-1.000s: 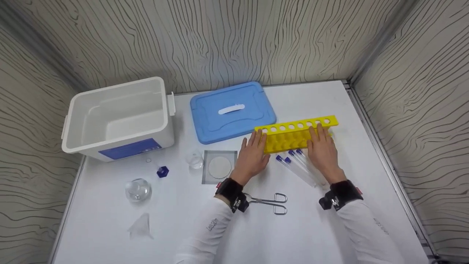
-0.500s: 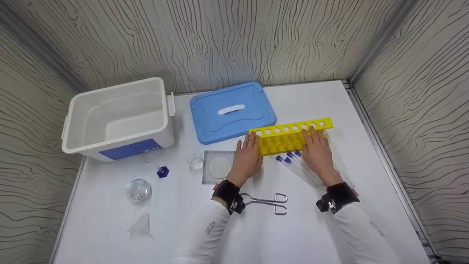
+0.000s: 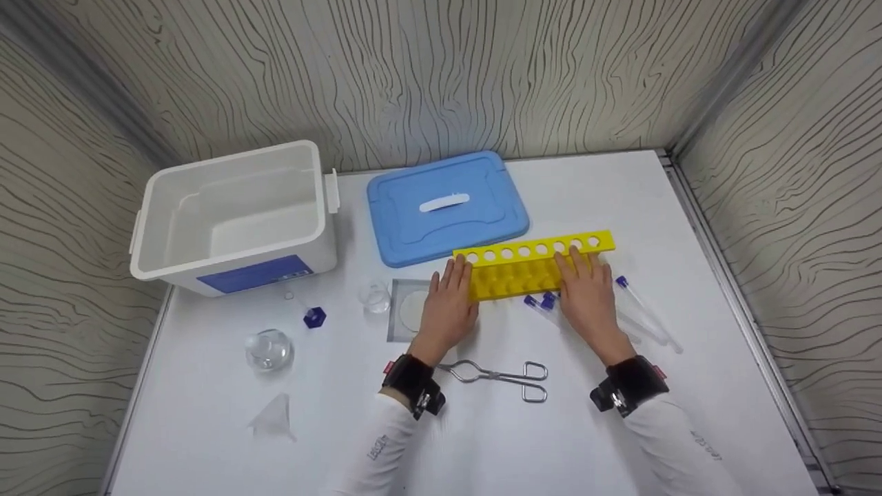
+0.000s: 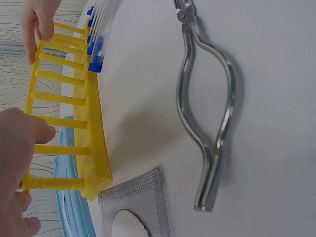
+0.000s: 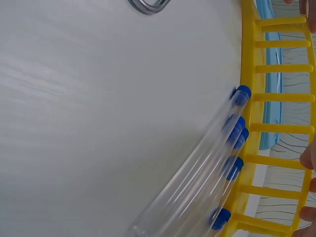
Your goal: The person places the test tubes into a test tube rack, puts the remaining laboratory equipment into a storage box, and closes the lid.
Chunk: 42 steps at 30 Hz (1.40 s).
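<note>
A yellow test tube rack (image 3: 513,275) stands upright on the white table, a row of holes along its top. My left hand (image 3: 446,306) grips the rack's left end. In the left wrist view, that hand's thumb (image 4: 42,131) lies against the rack's posts. My right hand (image 3: 589,300) holds the rack toward its right end, fingers over the top edge. Several clear test tubes (image 3: 644,313) with blue caps lie on the table around and partly under the right hand. In the right wrist view, their caps (image 5: 236,170) lie close against the rack's base.
Behind the rack lies a blue lid (image 3: 448,207), left of it an open white bin (image 3: 234,255). Metal tongs (image 3: 496,375) and a wire gauze (image 3: 403,320) lie nearby. A small beaker (image 3: 375,297), a flask (image 3: 269,350), a funnel (image 3: 274,417) and a blue-based glass piece (image 3: 315,317) are leftward.
Both hands have moved the rack left and slightly toward me, its left end now in front of the lid. More tubes show right of my right hand. The view has shifted slightly.
</note>
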Tool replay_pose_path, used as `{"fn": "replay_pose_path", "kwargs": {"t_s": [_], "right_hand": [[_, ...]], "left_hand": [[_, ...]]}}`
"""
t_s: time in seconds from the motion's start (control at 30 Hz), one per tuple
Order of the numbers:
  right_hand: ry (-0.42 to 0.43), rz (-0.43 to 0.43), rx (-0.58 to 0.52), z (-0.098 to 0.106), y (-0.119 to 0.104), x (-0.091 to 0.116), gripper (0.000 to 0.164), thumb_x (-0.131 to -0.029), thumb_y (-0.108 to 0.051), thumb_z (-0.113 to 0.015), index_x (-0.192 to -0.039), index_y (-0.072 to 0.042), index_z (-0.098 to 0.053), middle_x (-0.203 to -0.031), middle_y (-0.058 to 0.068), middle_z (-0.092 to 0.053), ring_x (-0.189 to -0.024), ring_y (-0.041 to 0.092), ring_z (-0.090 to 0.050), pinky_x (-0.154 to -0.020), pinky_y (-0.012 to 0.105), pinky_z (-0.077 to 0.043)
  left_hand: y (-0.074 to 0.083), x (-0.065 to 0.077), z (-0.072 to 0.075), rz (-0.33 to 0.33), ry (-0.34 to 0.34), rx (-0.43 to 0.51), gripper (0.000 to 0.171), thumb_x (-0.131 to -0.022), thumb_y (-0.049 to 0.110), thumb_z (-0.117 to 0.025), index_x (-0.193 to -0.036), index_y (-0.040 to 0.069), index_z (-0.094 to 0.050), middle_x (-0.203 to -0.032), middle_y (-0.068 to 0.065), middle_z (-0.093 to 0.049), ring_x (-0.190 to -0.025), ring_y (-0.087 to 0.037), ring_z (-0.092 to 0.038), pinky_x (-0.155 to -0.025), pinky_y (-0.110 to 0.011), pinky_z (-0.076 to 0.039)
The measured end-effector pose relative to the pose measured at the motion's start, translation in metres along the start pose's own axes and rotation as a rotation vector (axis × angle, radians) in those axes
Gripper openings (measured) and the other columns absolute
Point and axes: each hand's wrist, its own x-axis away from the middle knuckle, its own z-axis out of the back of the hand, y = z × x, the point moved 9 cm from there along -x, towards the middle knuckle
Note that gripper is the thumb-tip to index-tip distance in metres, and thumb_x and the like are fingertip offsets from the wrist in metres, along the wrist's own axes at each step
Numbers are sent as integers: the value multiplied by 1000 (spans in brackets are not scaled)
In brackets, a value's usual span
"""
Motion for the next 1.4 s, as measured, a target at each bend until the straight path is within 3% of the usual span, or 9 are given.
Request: {"fn": "replay_pose_path", "kwargs": {"t_s": [0.13, 0.27, 0.37, 0.47, 0.57, 0.7, 0.8, 1.03, 1.4], "right_hand": [[26, 24, 4, 7, -1, 4, 47, -98, -15, -55, -145, -11, -50, -153, 21, -43, -145, 47, -30, -118, 68, -20], [72, 20, -84, 17, 7, 4, 43, -99, -14, -53, -141, -9, -54, -151, 21, -46, -146, 44, -31, -120, 66, -19], [122, -5, -166, 23, 20, 1, 44, -100, -14, -51, -143, -3, -50, -154, 24, -41, -146, 44, -32, -120, 63, -23], [102, -66, -232, 22, 37, -5, 51, -102, -16, -49, -148, 2, -41, -158, 28, -31, -147, 46, -28, -121, 62, -23], [23, -133, -274, 14, 51, -11, 57, -103, -19, -46, -152, 4, -31, -161, 29, -22, -150, 47, -21, -122, 61, -20], [-51, -183, -285, 6, 59, -15, 60, -104, -23, -42, -154, 5, -24, -164, 28, -14, -152, 46, -15, -122, 61, -18], [-63, -189, -280, 4, 59, -16, 61, -104, -24, -41, -154, 6, -22, -164, 27, -13, -152, 45, -14, -121, 61, -19], [-99, -178, -273, -3, 58, -15, 66, -104, -24, -45, -157, 1, -16, -167, 22, -5, -153, 43, -10, -122, 61, -18], [-90, -146, -322, -10, 62, -16, 68, -103, -15, -46, -158, -1, -10, -168, 18, 4, -151, 44, -18, -120, 58, -25]], "left_hand": [[-1, 6, 0, -3, 52, 39, 66, -99, 30, -57, -154, 5, -31, -165, -13, -25, -151, -28, -31, -121, -49, -32], [-6, 13, -2, 35, 102, 135, 72, -97, 29, -62, -155, 3, -28, -165, -16, -23, -149, -29, -35, -120, -48, -34], [-14, 16, -7, 85, 132, 209, 78, -95, 29, -65, -155, 0, -25, -163, -20, -27, -144, -31, -42, -119, -46, -37], [-20, 17, -14, 117, 144, 245, 79, -95, 30, -65, -154, -4, -26, -159, -23, -34, -137, -34, -49, -115, -44, -42], [-22, 18, -21, 133, 127, 245, 76, -95, 31, -64, -153, -5, -29, -156, -23, -38, -133, -35, -52, -113, -44, -44], [-21, 19, -32, 146, 46, 234, 72, -98, 32, -60, -153, -2, -30, -159, -20, -33, -145, -33, -40, -120, -46, -35], [-19, 19, -37, 131, 11, 229, 68, -99, 31, -57, -153, -1, -32, -161, -19, -31, -150, -32, -32, -122, -48, -30], [-13, 20, -41, 72, 22, 160, 57, -99, 24, -58, -146, -4, -43, -157, -26, -36, -147, -37, -37, -121, -50, -31], [-11, 20, -43, 75, -45, 160, 61, -100, 23, -58, -150, -3, -36, -160, -26, -29, -144, -35, -41, -117, -46, -39]]}}
